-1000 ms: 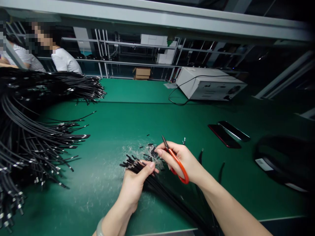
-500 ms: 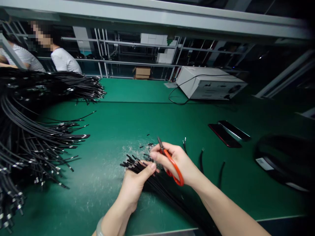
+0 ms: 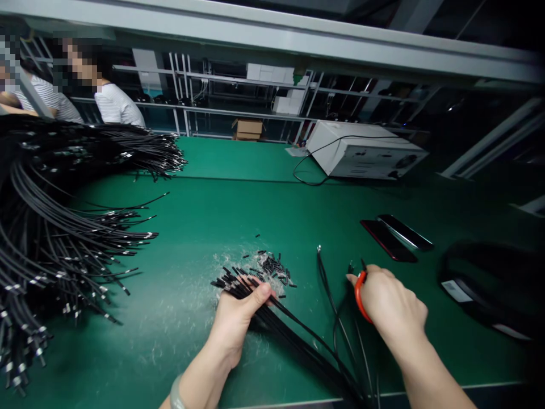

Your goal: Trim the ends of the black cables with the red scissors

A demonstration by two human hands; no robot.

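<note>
My left hand (image 3: pixel 242 315) is closed round a bundle of thin black cables (image 3: pixel 293 335), thumb on top. Their cut-looking ends fan out to the left past my fingers, and the bundle trails down to the right over the front edge. My right hand (image 3: pixel 389 301) holds orange-handled scissors (image 3: pixel 361 298), whose dark tips point up. Close to its fingertips is a cable end (image 3: pixel 350 268); whether they pinch it I cannot tell. Between the hands, a few separate cables (image 3: pixel 326 278) lie loose. Short black offcuts (image 3: pixel 275 266) are heaped just beyond my left hand.
Large piles of black cables (image 3: pixel 63 227) cover the left of the green table (image 3: pixel 238 210). Two phones (image 3: pixel 387 241) and a black coil (image 3: pixel 489 295) lie to the right. A white box-shaped device (image 3: pixel 366 150) with a cord stands behind. Two people (image 3: pixel 117 105) sit at the back left.
My right hand has moved right with the scissors, away from the bundle and over to the loose cables. The offcut heap it covered now shows. My left hand keeps its grip.
</note>
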